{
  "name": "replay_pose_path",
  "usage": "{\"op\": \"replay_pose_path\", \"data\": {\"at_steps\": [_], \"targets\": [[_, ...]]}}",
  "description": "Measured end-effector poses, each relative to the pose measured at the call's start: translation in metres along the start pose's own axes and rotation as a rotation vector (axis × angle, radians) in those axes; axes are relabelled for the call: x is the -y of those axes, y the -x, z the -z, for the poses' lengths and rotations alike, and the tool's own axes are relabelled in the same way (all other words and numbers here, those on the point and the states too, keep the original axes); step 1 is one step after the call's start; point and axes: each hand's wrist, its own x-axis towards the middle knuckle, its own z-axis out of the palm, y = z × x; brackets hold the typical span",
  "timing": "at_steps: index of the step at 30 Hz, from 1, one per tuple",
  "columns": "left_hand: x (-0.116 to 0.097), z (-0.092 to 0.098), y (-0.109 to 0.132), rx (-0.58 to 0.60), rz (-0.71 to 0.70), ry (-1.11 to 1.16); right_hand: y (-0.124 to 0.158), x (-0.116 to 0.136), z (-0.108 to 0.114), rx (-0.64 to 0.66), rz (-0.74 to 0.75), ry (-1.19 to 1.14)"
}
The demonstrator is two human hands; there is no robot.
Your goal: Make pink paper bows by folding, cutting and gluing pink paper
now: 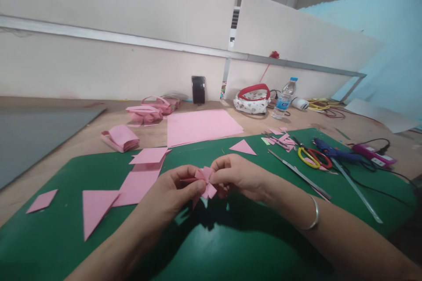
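Observation:
A small folded pink paper piece [206, 181] is held between both hands above the green cutting mat [231, 246]. My left hand [173, 191] pinches its left side with thumb and fingers closed. My right hand [239, 175], a silver bangle on its wrist, grips the right side with curled fingers. Part of the paper is hidden by the fingers.
Pink paper triangles and squares [132, 184] lie on the mat at left, a pink sheet stack [201, 126] behind. Scissors [311, 156], a metal ruler [298, 173] and a blue glue gun [332, 151] are at right. A water bottle [284, 98], phone [198, 89] and bag [252, 99] stand by the wall.

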Motion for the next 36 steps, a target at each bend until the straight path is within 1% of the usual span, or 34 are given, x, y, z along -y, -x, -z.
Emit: {"op": "replay_pose_path", "data": {"at_steps": [3, 5, 7, 9, 13, 15, 16, 18, 19, 20, 23, 24, 27, 30, 33, 36], "targets": [[0.000, 0.002, -0.001, 0.086, 0.028, 0.003, -0.002, -0.001, 0.008, 0.179, -0.053, 0.001], [0.000, 0.003, -0.001, 0.145, 0.033, -0.010, -0.003, -0.002, 0.013, 0.265, -0.065, 0.029], [-0.001, 0.003, -0.001, 0.184, 0.038, -0.018, -0.003, -0.002, 0.015, 0.300, -0.058, 0.056], [-0.002, 0.003, -0.001, 0.199, 0.044, -0.027, -0.003, -0.003, 0.016, 0.304, -0.045, 0.067], [-0.003, 0.002, -0.003, 0.192, 0.035, 0.002, -0.001, -0.002, 0.016, 0.335, -0.024, 0.046], [-0.001, 0.004, -0.005, 0.121, 0.012, 0.031, 0.000, 0.000, 0.015, 0.336, -0.001, 0.034], [0.001, 0.005, -0.007, 0.056, -0.009, 0.038, 0.000, 0.001, 0.014, 0.326, 0.014, 0.033], [0.005, 0.008, -0.011, -0.086, -0.056, 0.018, 0.002, 0.002, 0.010, 0.263, 0.063, 0.038], [0.006, 0.009, -0.012, -0.123, -0.074, 0.002, 0.002, 0.002, 0.008, 0.215, 0.092, 0.048], [0.006, 0.010, -0.012, -0.127, -0.087, -0.009, 0.002, 0.002, 0.006, 0.158, 0.124, 0.059], [0.001, 0.009, -0.008, -0.057, -0.081, -0.050, 0.002, 0.000, -0.003, 0.003, 0.226, 0.096], [-0.002, 0.007, -0.006, -0.054, -0.071, -0.067, 0.002, -0.001, -0.005, -0.043, 0.260, 0.111], [-0.009, 0.002, 0.001, -0.102, -0.032, -0.123, 0.001, -0.005, -0.012, -0.186, 0.349, 0.180], [-0.010, -0.002, 0.005, -0.122, -0.024, -0.111, -0.001, -0.008, -0.015, -0.333, 0.413, 0.308], [-0.006, -0.004, 0.004, -0.129, -0.027, -0.075, -0.002, -0.012, -0.017, -0.419, 0.473, 0.381], [-0.001, -0.004, 0.001, -0.144, -0.011, -0.020, -0.001, -0.014, -0.019, -0.439, 0.522, 0.412]]}}
